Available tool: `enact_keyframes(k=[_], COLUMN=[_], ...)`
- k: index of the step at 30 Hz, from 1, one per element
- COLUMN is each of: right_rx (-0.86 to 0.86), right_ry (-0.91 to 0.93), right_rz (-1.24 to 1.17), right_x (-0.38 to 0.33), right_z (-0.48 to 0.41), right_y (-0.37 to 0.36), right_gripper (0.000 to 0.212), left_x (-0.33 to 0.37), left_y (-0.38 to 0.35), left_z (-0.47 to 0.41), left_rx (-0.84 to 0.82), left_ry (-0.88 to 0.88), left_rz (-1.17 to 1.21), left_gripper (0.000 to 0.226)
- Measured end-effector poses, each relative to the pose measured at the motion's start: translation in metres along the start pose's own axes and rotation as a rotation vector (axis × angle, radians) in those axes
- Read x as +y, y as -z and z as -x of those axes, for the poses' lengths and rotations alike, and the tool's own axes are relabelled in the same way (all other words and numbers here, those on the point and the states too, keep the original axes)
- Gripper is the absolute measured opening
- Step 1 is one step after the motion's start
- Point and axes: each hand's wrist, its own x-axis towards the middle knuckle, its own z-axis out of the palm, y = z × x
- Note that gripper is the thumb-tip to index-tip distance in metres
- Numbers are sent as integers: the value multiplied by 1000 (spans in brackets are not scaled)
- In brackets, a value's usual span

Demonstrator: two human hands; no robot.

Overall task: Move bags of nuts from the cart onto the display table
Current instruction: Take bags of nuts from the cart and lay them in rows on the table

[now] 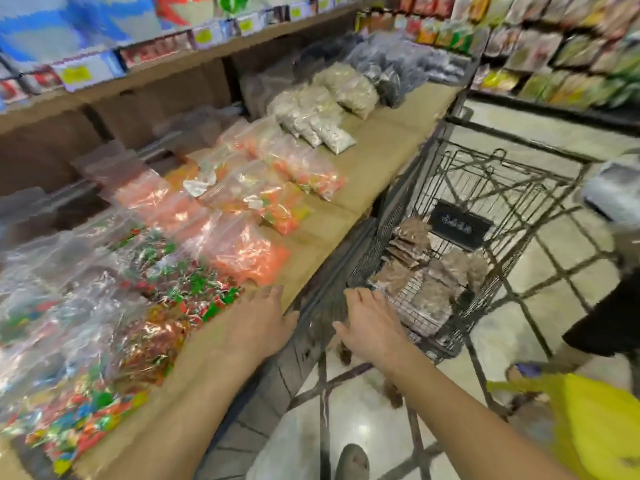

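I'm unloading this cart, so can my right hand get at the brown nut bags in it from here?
Probably yes. The right hand is open at the near rim of the cart, which is open on top, and the brown nut bags lie uncovered just beyond it.

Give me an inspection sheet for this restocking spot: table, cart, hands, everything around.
Surface: display table, brown covering, bare strip along its near edge.
Job's things: brown bags of nuts lying in the cart.
Clutter: clear bags of colourful goods; pale bags farther along.
Grippers: left hand open at the table edge; right hand open by the cart; both empty.
Cables: nothing seen.
Surroundings: stocked shelves; yellow bag.
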Motion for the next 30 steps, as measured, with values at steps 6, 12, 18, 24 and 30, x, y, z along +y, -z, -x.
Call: enact_keyframes(k=[6,12,18,24,30], right_rx=[2,35,17,-18,-59], right_ry=[-121,-234,-331,-445,-547], right_rz=[-51,-77,-102,-108,-139], right_x=[90,152,186,208,218], right_z=[-35,-54,-77,-119,-164], right_y=[20,30,35,26,20], right_gripper=[66,63,63,67,73], left_x=[84,143,182,200,212], left_y=[5,5,1,-10,-20], left_z=[-71,-124,-173,-237,-305], left_rx=[-25,-44,-102,-172,-276], left_ry=[-84,-179,-262,-351,-441], left_rz=[-31,-13,-43,-9,-74], left_gripper=[64,69,60,59,60])
